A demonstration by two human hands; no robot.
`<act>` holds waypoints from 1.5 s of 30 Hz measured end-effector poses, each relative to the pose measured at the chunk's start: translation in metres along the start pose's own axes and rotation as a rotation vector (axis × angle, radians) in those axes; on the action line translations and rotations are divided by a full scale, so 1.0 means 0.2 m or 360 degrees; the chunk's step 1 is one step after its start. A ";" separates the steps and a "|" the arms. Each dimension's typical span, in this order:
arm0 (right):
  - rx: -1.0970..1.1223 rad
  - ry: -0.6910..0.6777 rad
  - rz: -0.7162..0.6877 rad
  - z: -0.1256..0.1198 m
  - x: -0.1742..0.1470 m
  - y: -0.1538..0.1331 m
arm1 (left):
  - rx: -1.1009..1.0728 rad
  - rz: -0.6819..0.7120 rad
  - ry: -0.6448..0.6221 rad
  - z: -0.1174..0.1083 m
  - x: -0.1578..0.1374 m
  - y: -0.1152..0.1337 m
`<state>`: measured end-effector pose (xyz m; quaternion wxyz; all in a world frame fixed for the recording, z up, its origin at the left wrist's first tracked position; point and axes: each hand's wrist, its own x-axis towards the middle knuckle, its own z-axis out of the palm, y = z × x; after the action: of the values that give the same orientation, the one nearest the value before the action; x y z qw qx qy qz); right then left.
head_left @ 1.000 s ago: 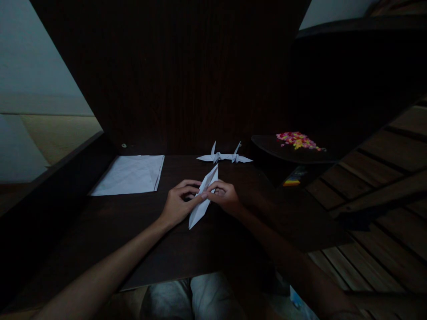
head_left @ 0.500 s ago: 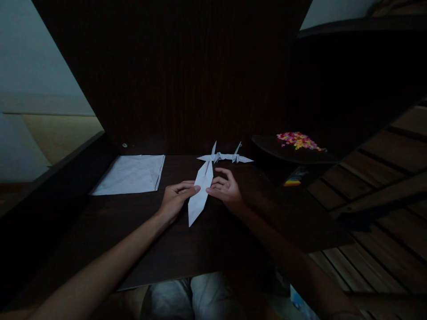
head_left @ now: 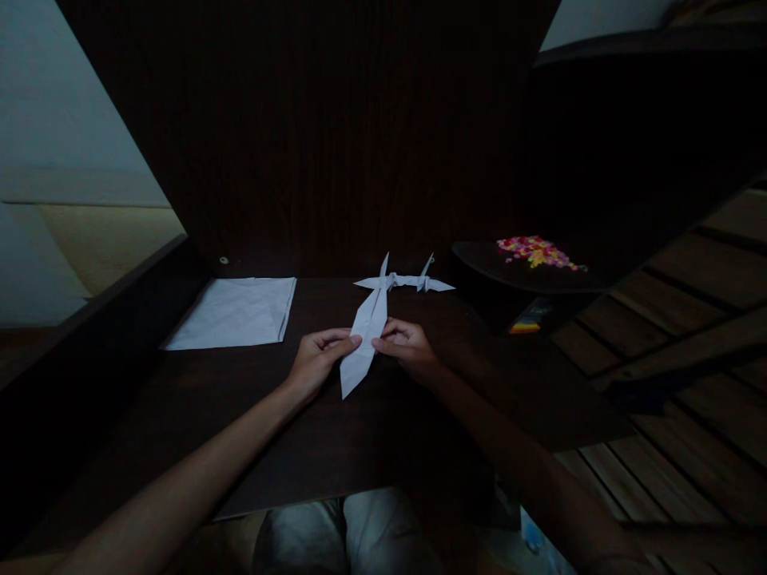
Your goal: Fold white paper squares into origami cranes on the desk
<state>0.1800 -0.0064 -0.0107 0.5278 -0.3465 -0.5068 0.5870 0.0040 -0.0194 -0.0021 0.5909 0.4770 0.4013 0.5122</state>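
Observation:
A long white folded paper (head_left: 365,331), pointed at its near end, is held up between my two hands over the dark desk. My left hand (head_left: 322,355) pinches its left edge, thumb on top and fingers behind. On the opposite edge, my right hand (head_left: 407,345) grips it the same way, its fingers partly hidden behind the paper. Just beyond the far tip, white origami cranes (head_left: 407,281) stand against the back panel; the folded paper overlaps the left one in view.
White paper sheets (head_left: 233,313) lie at the desk's left. A raised shelf (head_left: 479,263) on the right bears a pile of small pink, red and yellow pieces (head_left: 539,251). The desk (head_left: 288,447) has a side board on its left. Slatted wood (head_left: 677,343) lies to the right.
The fingers of my right hand have closed in behind the folded paper; before, the index finger was raised and apart. The paper has shifted slightly away and to the right.

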 end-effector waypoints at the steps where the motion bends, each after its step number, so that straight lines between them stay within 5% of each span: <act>1: -0.0006 -0.0015 0.0017 0.00 0.00 0.00 | 0.0007 0.0040 -0.0009 0.00 0.00 0.00; 7: -0.0005 -0.0073 0.0061 -0.01 -0.01 -0.01 | 0.0073 0.0197 0.0000 0.00 0.00 0.00; 13: 0.0057 -0.0201 0.0077 0.00 -0.02 -0.01 | 0.0092 0.0046 -0.0028 0.00 -0.01 0.02; 30: -0.0168 0.0060 -0.0096 0.00 0.01 0.01 | 0.0153 -0.0042 -0.0067 0.00 0.00 -0.01; 45: -0.0266 0.0019 0.0004 0.01 -0.01 -0.01 | 0.0268 -0.0086 -0.0307 -0.01 0.00 -0.02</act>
<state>0.1790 -0.0084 -0.0084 0.4992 -0.3935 -0.5505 0.5412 0.0033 -0.0194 -0.0056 0.5982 0.5608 0.3970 0.4123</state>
